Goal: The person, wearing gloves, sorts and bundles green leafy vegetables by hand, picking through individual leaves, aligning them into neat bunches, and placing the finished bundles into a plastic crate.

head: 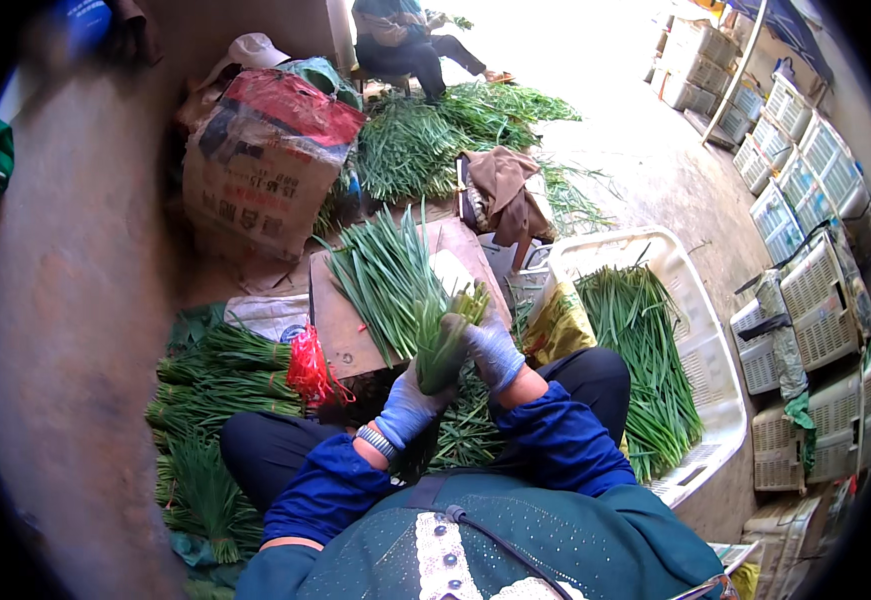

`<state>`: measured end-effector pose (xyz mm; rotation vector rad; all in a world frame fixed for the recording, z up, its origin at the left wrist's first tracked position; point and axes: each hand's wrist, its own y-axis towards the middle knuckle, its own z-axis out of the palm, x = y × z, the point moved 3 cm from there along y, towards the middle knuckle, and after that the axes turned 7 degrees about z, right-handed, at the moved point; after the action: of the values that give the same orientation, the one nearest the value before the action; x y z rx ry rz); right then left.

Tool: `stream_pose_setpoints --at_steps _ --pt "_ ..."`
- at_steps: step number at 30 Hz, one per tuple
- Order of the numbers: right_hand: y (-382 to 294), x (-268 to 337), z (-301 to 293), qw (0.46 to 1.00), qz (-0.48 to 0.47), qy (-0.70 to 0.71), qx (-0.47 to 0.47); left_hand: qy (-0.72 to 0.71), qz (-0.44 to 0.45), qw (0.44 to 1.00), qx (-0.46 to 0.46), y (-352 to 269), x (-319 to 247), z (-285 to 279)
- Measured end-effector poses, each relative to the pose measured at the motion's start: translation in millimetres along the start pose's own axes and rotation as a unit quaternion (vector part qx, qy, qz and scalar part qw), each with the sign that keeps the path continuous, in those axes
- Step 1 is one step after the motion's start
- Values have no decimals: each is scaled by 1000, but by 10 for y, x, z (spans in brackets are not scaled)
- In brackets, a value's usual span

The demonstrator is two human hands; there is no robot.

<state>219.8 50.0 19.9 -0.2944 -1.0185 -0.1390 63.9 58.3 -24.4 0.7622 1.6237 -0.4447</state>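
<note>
My left hand (414, 401), in a pale work glove with dark fingers, grips a bunch of long green leafy stalks (435, 337), perhaps garlic chives, from below. My gloved right hand (491, 349) is closed around the paler stalk ends of that bunch. Both hands are above my lap, at the near edge of a flat board (345, 349). More loose green leaves (386, 277) fan out over the board. Red plastic ties (311, 367) hang at the board's left corner. The fingertips are partly hidden by the stalks.
Tied green bundles (233, 382) are stacked at my left. A white plastic crate (720, 375) of stalks stands at my right. Ahead are a large printed sack (255, 172), a stool with a brown cloth (506, 187), a leaf heap (413, 150) and a seated person (405, 37). Crates (818, 292) line the right wall.
</note>
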Motion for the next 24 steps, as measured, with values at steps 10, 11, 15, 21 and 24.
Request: stream_pose_setpoints --at_steps 10,11,15,21,24 --pt "-18 124 -97 994 50 83 -58 -255 -34 966 -5 -88 -67 114" --pt "-19 119 -123 993 53 88 -64 -293 -61 954 1 -114 -41 90" --pt "-8 144 -144 992 67 96 -47 -384 -124 915 -14 -148 -29 75" --pt "-38 193 -130 985 96 110 92 -334 -122 935 -19 -156 163 131" --pt "-93 285 -32 988 114 72 78 -388 -182 904 -5 -172 361 168"
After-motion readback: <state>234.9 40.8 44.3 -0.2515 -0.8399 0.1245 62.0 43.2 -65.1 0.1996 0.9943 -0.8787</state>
